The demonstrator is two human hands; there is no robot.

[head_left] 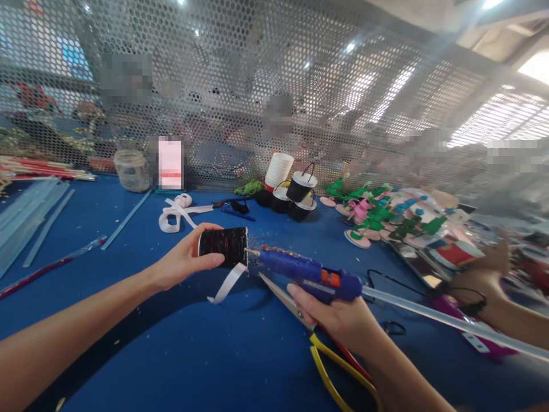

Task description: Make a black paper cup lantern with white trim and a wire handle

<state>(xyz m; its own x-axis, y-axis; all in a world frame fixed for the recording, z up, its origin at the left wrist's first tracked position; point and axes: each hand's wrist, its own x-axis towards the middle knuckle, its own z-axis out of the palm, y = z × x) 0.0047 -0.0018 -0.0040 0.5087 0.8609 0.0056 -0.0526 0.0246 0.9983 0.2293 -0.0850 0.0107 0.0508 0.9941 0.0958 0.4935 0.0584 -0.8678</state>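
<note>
Left hand [208,254] gripping a cup [225,246] on its side, right hand [328,309] gripping a glue gun [306,270], nozzle [254,252] at the cup's rim [246,236], ribbon [230,283] between the hands, scissors [315,341] by the right hand

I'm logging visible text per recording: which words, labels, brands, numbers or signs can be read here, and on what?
None can be read.
Pale label on the blue glue gun in the right hand: too small and blurred.
Pink panel at the back: any writing is too blurred.
Purple object at right: no legible marking.
</note>
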